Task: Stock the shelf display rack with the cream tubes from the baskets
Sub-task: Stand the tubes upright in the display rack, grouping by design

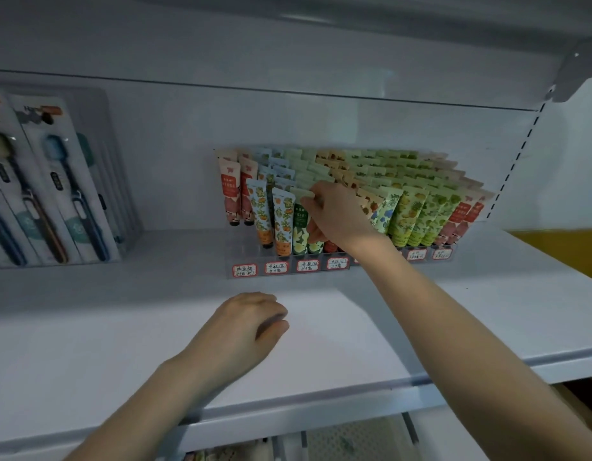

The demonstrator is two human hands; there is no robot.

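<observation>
A white shelf (354, 327) fills the frame, with a white back panel behind it. Toothbrush packs (48, 194) stand at the upper left. The clear display rack (324, 272) sits centre right, with rows of cream tubes (407, 214) upright in it. The right hand (337, 214) pinches a green tube (300, 227) in the rack's front row. The left hand (248, 324) rests on the shelf at lower centre, fingers loosely curled, holding nothing.
</observation>
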